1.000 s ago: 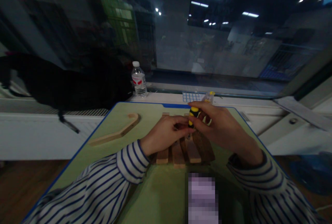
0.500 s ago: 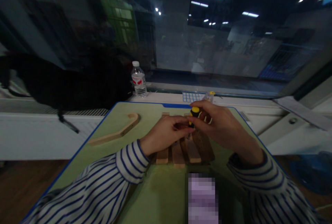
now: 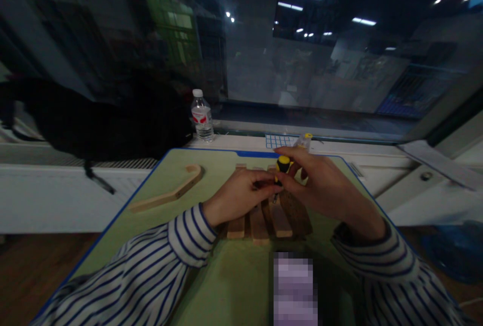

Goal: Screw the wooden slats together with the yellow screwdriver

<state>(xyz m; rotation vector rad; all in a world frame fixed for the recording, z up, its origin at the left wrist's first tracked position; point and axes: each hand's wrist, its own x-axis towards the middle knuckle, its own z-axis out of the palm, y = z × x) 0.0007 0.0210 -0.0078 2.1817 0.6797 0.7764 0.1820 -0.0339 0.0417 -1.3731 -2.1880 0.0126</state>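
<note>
A green cutting mat with a blue edge (image 3: 234,286) covers the desk in front of a dark window. At its middle lies a slatted panel of light and dark wooden strips (image 3: 264,223), flat on the mat and partly covered by both hands. Well to the left of it, a long pale wooden piece with a hooked end (image 3: 169,192) lies alone on the mat. The left hand (image 3: 237,197) rests on the slats, its fingers curled and their tips pressed together at the foot of the tool; whether they pinch anything there cannot be told. The right hand (image 3: 320,185) is closed around a yellow-and-black-handled screwdriver (image 3: 282,165), held upright over the far end of the panel. On the white sill beyond stand a clear plastic water bottle with a red label (image 3: 203,117), a blue-gridded white card (image 3: 277,141) and a small clear bottle with a yellow cap (image 3: 304,140).
</note>
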